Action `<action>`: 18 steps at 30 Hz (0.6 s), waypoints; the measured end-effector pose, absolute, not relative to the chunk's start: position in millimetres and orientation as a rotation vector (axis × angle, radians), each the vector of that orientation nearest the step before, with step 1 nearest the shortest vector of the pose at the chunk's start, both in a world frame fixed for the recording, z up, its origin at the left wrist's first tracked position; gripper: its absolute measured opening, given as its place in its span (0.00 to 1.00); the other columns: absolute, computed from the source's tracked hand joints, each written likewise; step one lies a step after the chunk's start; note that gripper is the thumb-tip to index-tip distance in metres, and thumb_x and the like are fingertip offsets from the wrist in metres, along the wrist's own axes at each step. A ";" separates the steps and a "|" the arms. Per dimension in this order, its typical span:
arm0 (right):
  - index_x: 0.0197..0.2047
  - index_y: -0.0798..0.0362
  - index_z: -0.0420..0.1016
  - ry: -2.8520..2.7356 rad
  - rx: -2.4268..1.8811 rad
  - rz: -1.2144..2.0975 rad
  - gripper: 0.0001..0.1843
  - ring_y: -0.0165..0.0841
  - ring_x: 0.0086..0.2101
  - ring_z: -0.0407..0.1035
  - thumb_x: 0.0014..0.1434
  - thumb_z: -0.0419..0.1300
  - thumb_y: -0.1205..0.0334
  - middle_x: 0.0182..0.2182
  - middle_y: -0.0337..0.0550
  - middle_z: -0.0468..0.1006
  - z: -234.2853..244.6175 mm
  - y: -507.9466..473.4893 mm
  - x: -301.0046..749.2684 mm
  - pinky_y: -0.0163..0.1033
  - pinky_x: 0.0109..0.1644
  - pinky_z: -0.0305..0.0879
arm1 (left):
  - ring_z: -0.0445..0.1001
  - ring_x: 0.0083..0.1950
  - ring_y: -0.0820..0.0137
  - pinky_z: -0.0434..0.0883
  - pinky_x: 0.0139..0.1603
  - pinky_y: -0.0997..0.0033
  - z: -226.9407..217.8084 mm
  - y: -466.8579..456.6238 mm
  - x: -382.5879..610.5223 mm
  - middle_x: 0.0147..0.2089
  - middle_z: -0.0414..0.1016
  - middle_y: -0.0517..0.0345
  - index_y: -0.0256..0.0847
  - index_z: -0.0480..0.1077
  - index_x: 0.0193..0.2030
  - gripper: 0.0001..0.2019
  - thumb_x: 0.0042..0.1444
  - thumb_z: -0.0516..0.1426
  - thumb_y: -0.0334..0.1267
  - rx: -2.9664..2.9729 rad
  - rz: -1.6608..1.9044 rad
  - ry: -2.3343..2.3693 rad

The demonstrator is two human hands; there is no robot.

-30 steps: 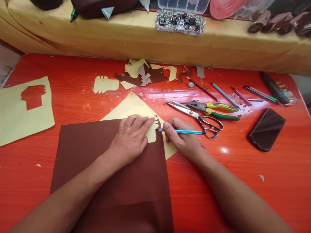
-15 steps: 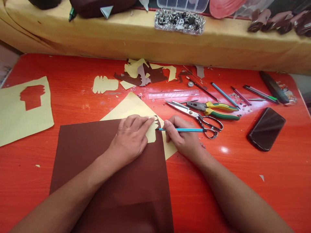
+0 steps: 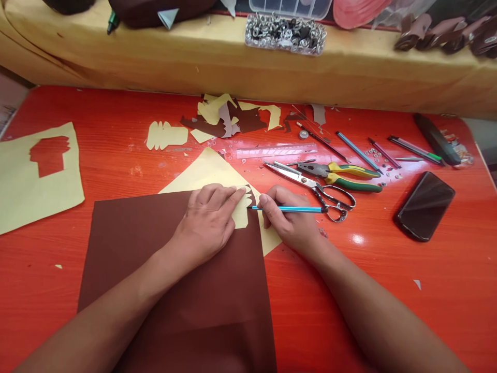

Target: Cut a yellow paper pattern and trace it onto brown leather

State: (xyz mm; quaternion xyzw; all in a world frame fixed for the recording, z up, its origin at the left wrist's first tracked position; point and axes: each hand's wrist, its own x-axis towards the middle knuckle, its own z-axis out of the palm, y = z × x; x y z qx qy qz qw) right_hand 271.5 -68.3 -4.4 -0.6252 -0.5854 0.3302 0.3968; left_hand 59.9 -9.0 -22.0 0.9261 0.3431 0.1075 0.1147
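Observation:
My left hand [image 3: 208, 217] lies flat, fingers stretched out, pressing a pale yellow paper template [image 3: 241, 216] onto a large brown sheet [image 3: 174, 305]. The template's right edge is scalloped near the top, and part of it is hidden under my fingers. Pinched in my right hand [image 3: 289, 215] is a slim blue pen [image 3: 305, 210]. Its dark tip meets the template's right edge, just below the scallops. Beneath the brown sheet's upper right corner, a yellow paper sheet [image 3: 205, 168] sticks out.
Scissors [image 3: 304, 180] and pliers [image 3: 341, 176] lie right of my hands, near several pens and a clear ruler [image 3: 275, 151]. A phone [image 3: 425, 206] rests farther right. Paper scraps [image 3: 248, 118] are heaped at the back. A yellow sheet with a cutout [image 3: 54, 197] lies left.

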 end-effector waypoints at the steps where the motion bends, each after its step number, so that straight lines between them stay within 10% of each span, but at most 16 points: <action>1: 0.28 0.46 0.66 -1.481 -1.586 0.841 0.22 0.35 0.23 0.69 0.77 0.55 0.51 0.21 0.36 0.75 -4.3 -68.1 271.4 0.41 0.32 0.64 | 0.67 0.64 0.48 0.64 0.63 0.46 -21.9 -8.9 59.9 0.65 0.75 0.45 0.46 0.67 0.74 0.30 0.66 0.53 0.29 2.715 0.314 1.005; 18: 0.28 0.46 0.68 -1.369 -1.595 0.867 0.21 0.35 0.23 0.72 0.76 0.56 0.56 0.19 0.35 0.74 -3.7 -66.5 270.5 0.41 0.33 0.64 | 0.67 0.63 0.49 0.64 0.62 0.47 -20.4 -7.2 60.1 0.64 0.76 0.44 0.39 0.69 0.71 0.27 0.65 0.53 0.28 2.753 0.313 0.988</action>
